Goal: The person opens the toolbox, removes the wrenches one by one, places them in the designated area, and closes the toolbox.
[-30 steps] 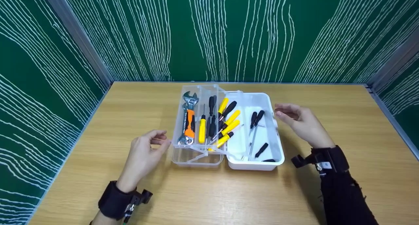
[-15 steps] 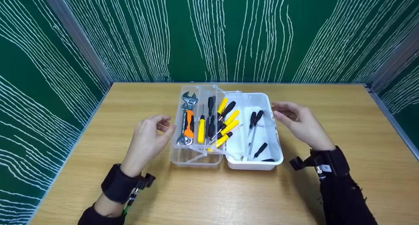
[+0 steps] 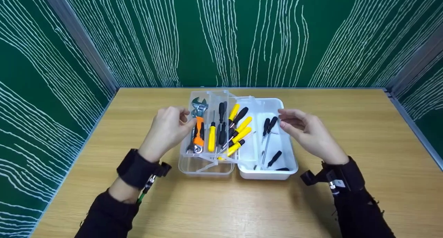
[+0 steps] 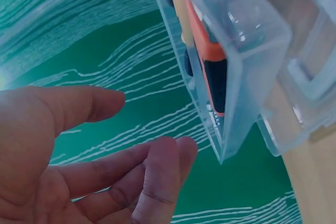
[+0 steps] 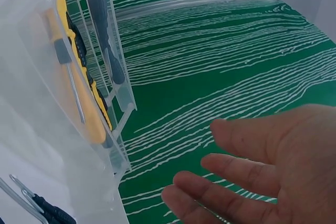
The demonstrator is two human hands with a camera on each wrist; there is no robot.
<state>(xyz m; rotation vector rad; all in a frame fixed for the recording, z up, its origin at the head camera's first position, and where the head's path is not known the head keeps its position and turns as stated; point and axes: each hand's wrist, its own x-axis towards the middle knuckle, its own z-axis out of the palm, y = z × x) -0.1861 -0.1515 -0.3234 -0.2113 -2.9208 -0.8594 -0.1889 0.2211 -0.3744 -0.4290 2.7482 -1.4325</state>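
A tool box stands unfolded, with a white bin (image 3: pixel 266 175) on the right and a clear tray (image 3: pixel 204 156) raised over the clear lid on the left. In the tray lie an adjustable wrench (image 3: pixel 199 135) with an orange and black handle, a spanner beside it, and a yellow screwdriver (image 3: pixel 211 141). My left hand (image 3: pixel 169 129) hovers over the tray's left edge near the wrench, thumb and fingers apart, holding nothing. Above the bin's right rim my right hand (image 3: pixel 308 134) hangs with loosely bent fingers (image 5: pixel 205 190), also holding nothing.
Several yellow screwdrivers (image 3: pixel 242 135) and black ones crowd the tray's right side and the middle. Small black screwdrivers (image 3: pixel 275 158) lie on the bin floor. The wooden table (image 3: pixel 221 206) is bordered by green panels (image 3: pixel 277 40) with white wavy lines.
My left hand has moved forward and to the right, from beside the tray to over its left edge. The right hand has shifted slightly left, over the bin's rim. The tools lie unchanged.
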